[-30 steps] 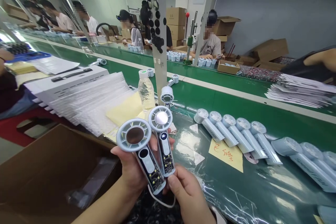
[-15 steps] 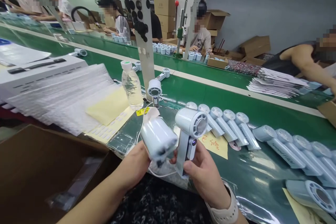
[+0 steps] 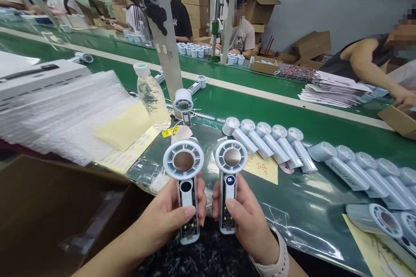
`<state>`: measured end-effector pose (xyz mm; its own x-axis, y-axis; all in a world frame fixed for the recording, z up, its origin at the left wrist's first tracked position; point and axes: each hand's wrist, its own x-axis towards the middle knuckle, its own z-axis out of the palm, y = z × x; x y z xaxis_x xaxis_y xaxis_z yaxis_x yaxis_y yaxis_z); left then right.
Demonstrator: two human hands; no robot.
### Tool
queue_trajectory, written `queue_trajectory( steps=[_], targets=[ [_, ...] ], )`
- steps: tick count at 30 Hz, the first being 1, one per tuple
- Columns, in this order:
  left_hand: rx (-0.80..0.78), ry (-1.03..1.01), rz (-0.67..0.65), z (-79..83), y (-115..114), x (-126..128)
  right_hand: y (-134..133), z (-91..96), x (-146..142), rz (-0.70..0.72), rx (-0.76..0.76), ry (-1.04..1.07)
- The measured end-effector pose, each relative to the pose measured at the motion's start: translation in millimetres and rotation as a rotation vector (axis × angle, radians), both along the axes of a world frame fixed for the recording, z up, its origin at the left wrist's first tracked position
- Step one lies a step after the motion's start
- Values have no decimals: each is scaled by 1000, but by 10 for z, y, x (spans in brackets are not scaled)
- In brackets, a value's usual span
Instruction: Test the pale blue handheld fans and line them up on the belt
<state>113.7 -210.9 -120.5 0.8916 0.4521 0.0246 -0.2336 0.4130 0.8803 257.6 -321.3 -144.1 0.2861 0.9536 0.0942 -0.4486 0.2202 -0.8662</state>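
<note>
My left hand (image 3: 170, 207) is wrapped round the handle of a light blue handheld fan (image 3: 183, 161), its thumb on the front and its round display dark. Beside it, my right hand (image 3: 248, 214) grips a second handheld fan (image 3: 231, 156) whose display is lit and reads 68. Both fans stand upright, grilles facing me, slightly apart. Circuit boards show through the clear lower handles. A row of pale blue fans (image 3: 266, 138) lies on the green bench to the right, and another row (image 3: 357, 169) lies further right.
A water bottle (image 3: 151, 97) and a standing fan (image 3: 183, 103) are by the metal post (image 3: 169, 52). Wrapping sheets (image 3: 74, 112) lie left, above an open cardboard box (image 3: 48, 207). Beyond the conveyor belt (image 3: 247, 95), several people work. Paper (image 3: 373, 246) lies under fans at lower right.
The left fan has turned from a tilted, sideways pose to upright, its grille now facing me. The right fan has turned to face me too. My view has shifted slightly.
</note>
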Motion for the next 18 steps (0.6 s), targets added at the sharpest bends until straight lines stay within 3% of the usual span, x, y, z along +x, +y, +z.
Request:
queue_trajectory(
  steps=[4, 8, 13, 18],
  targets=[
    [78, 20, -21, 12, 16, -61, 53, -1, -42, 43, 1, 3],
    [27, -81, -66, 18, 22, -119, 107, -1, -80, 76, -10, 55],
    [-24, -54, 33, 37, -6, -99, 119, -14, -125, 98, -12, 78],
    [-31, -78, 41, -4, -4, -73, 118, -5, -127, 101, -11, 96]
  ],
)
